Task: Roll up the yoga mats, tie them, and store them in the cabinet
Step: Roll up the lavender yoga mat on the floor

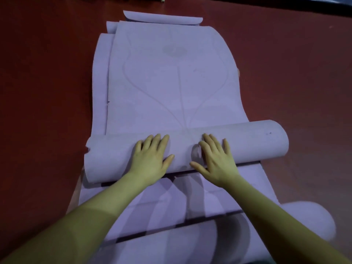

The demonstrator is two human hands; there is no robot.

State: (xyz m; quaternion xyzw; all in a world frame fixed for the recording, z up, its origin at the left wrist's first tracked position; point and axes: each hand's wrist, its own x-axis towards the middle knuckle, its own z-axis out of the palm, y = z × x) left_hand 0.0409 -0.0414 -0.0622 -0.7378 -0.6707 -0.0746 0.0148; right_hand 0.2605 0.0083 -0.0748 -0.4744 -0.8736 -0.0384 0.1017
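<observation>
Pressing flat on the roll (190,147), I have my left hand (150,159) and right hand (215,161) spread, fingers straight, gripping nothing. The purple yoga mat (171,82) lies on the red floor (47,82), rolled partway, its flat stretch running towards the floor's far edge. My worry: the roll's right end sits farther ahead than the left, so it may cone out sideways. Nearer me lies another mat (152,210); more mats (101,73) underlie this one, which could drag along. A curled end (162,17) waits farthest.
</observation>
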